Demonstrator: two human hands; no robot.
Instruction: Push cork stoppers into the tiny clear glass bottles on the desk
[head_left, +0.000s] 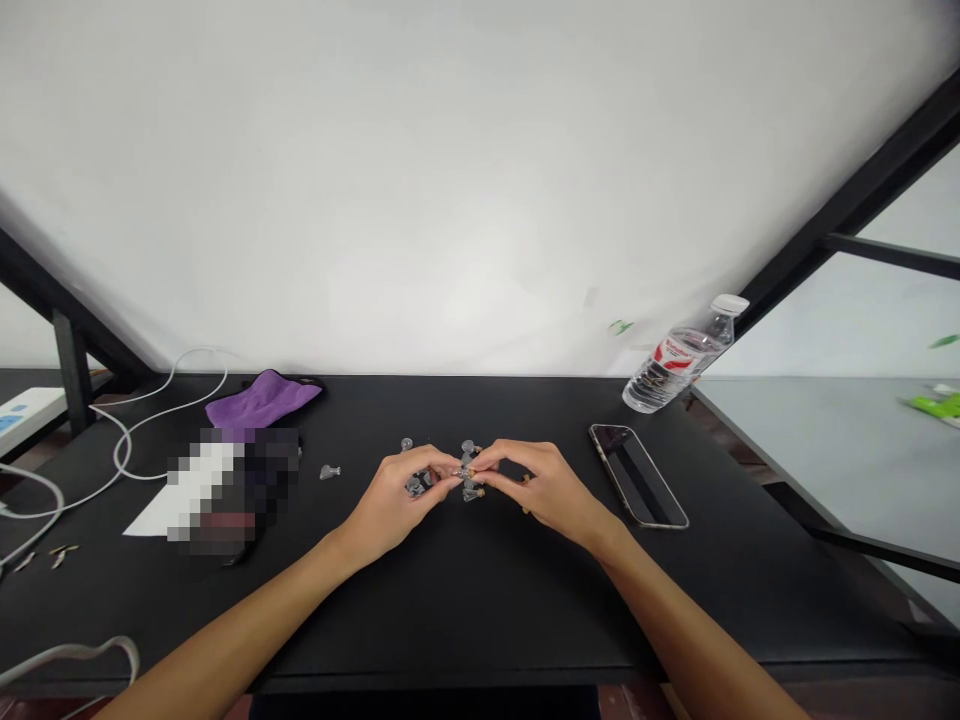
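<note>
My left hand (pixel 405 494) pinches a tiny clear glass bottle (pixel 458 473) between thumb and fingertips. Facing it, my right hand (pixel 553 488) is closed at the bottle's mouth on a small tan cork stopper (pixel 471 474). The fingertips of both hands almost meet. More little glass bottles lie around them: a corked bottle (pixel 469 447) just behind, another corked bottle (pixel 472 493) just in front, and a round one (pixel 406 443) behind my left hand. Some are partly hidden under my left fingers. A single bottle (pixel 330 472) lies apart to the left. Tan bits (pixel 526 481) show beneath my right hand.
On the black table (pixel 465 600), a phone (pixel 639 476) lies at right, with a water bottle (pixel 681 358) behind it. A purple cloth (pixel 264 398), white paper (pixel 176 500), a blurred-out dark item and a white cable (pixel 124 440) occupy the left. A white wall (pixel 450 180) rises behind.
</note>
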